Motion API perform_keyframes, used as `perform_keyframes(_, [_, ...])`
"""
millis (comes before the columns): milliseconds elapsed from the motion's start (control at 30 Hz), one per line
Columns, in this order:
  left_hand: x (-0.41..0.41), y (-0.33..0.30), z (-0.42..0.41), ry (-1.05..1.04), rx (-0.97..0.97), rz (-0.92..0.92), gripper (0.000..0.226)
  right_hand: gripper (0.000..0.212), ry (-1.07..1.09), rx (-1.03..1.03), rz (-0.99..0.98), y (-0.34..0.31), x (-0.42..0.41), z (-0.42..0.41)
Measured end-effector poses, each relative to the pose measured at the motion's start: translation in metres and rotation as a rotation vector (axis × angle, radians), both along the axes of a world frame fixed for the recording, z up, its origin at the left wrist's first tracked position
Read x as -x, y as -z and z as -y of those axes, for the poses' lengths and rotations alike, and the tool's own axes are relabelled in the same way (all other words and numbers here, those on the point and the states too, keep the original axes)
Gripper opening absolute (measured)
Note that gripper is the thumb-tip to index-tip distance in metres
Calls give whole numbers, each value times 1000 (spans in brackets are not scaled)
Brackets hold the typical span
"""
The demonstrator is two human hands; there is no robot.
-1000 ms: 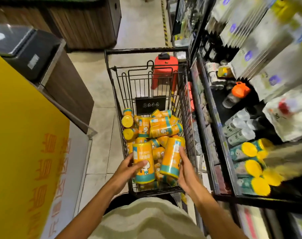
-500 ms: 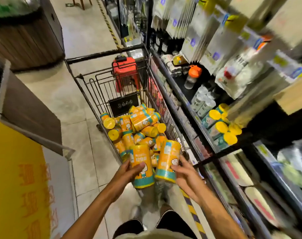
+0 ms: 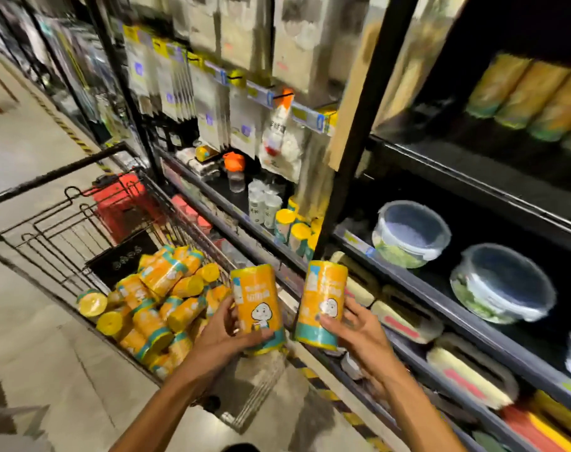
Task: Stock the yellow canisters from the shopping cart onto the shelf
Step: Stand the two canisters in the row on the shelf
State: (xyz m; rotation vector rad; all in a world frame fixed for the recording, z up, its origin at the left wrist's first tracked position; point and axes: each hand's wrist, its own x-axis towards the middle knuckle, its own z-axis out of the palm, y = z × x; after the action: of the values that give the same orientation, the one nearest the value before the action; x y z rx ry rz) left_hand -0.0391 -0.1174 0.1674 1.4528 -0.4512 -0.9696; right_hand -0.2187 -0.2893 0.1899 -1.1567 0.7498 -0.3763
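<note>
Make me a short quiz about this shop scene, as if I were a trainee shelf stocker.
1. True or false: the left hand holds a yellow canister.
2. What does the right hand hold? A) a bowl B) a second canister C) nothing
3. Fill in: more canisters lie heaped in the ____.

Key: 1 true; 2 B; 3 cart.

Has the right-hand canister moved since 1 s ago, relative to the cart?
Yes. The canister in the right hand has come up out of the shopping cart and rightward, toward the shelf.
</note>
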Motion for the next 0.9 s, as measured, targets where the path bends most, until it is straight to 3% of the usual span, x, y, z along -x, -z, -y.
perform_keyframes(133, [53,-28,59,52,72,103,88,81,112,114,45,-32,81,36])
perform_keyframes(267, [100,-49,110,137,140,52,100,60,179,193,97,-58,151,60])
perform_keyframes(467, [161,-83,162,228,222,107,126,75,295,264,141,-82,221,80])
perform_keyframes(800, [178,-155,222,282,331,256,80,79,428,467,185,-134,235,119])
perform_keyframes(900, [158,-172,252,287,365,299,84,72,461,503,219,-152,223,137])
